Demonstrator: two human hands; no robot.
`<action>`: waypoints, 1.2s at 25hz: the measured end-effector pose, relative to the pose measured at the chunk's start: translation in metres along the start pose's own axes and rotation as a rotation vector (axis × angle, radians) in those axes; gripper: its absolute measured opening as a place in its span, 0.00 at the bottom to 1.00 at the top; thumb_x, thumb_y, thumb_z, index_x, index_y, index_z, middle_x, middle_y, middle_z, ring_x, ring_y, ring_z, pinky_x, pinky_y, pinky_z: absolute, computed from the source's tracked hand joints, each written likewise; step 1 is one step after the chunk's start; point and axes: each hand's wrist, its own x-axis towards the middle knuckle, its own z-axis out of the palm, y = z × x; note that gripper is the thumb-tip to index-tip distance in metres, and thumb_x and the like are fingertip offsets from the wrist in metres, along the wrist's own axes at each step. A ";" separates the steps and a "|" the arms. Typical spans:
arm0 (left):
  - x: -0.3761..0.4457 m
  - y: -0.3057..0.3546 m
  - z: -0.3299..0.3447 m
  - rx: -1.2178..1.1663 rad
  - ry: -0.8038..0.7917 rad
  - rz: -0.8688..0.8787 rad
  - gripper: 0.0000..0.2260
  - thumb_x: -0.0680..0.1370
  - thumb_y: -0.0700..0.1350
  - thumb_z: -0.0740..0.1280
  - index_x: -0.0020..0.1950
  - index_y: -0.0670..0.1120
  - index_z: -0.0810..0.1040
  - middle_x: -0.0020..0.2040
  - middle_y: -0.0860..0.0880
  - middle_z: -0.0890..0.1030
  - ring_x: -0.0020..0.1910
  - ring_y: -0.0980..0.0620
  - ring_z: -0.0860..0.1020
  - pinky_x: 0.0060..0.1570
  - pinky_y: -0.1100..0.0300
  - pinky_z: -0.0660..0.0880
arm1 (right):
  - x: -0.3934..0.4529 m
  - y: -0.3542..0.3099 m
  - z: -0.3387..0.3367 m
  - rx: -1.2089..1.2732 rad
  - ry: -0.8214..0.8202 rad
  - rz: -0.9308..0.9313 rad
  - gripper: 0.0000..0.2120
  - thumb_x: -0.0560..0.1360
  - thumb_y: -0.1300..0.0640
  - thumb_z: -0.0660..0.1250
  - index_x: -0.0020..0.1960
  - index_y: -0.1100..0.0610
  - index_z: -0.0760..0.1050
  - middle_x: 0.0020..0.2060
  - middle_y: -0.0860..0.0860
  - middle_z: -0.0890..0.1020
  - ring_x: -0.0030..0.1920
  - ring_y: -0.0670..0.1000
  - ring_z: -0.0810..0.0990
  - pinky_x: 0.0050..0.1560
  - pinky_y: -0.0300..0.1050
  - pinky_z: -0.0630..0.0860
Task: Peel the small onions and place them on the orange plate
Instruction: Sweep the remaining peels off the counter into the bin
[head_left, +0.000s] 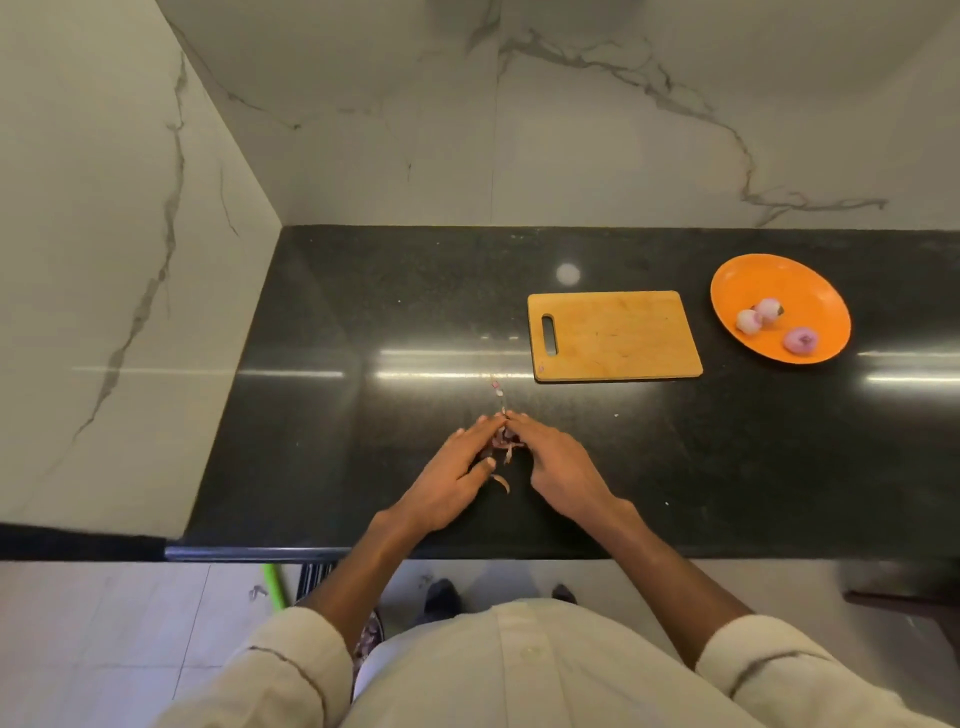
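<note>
Nearest us, cream shirt sleeves (291, 670), both forearms reaching forward over the black counter (363, 312). We see the left hand (457, 480) palm down, fingers (480, 428) straight, angled inward to the right. Right hand (550, 460) mirrors it, angled inward left; fingertips of both meet at the far end. Neither hand clenched, fingers extended and cupping a small heap of onion peels (503, 448) between them on the counter; we cannot tell if any peel is pinched. One loose peel (503, 483) lies near the left thumb, another scrap (497, 387) just beyond the fingertips. Wooden cutting board (615, 335) sits further back right, bare. Orange plate (779, 280) right of board, apart from it, carrying three peeled onions (768, 312).
</note>
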 end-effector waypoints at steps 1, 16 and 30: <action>-0.006 0.003 0.003 -0.057 0.018 -0.033 0.31 0.87 0.44 0.65 0.86 0.59 0.55 0.83 0.57 0.62 0.83 0.58 0.59 0.84 0.52 0.56 | -0.006 0.002 -0.002 0.066 0.044 0.030 0.33 0.78 0.73 0.63 0.79 0.51 0.70 0.75 0.51 0.76 0.76 0.52 0.73 0.76 0.54 0.71; 0.014 -0.002 0.030 0.551 0.203 -0.257 0.37 0.85 0.67 0.43 0.88 0.49 0.38 0.87 0.50 0.35 0.85 0.52 0.34 0.85 0.44 0.41 | 0.033 -0.014 0.009 0.408 0.086 0.086 0.26 0.88 0.62 0.55 0.83 0.47 0.60 0.84 0.47 0.59 0.83 0.46 0.56 0.83 0.46 0.56; 0.004 -0.003 0.008 0.246 0.137 -0.163 0.43 0.81 0.57 0.72 0.88 0.55 0.49 0.88 0.54 0.49 0.87 0.53 0.43 0.85 0.44 0.43 | 0.003 0.005 -0.020 0.278 0.120 0.188 0.20 0.84 0.65 0.64 0.72 0.50 0.78 0.67 0.48 0.82 0.67 0.45 0.77 0.68 0.40 0.72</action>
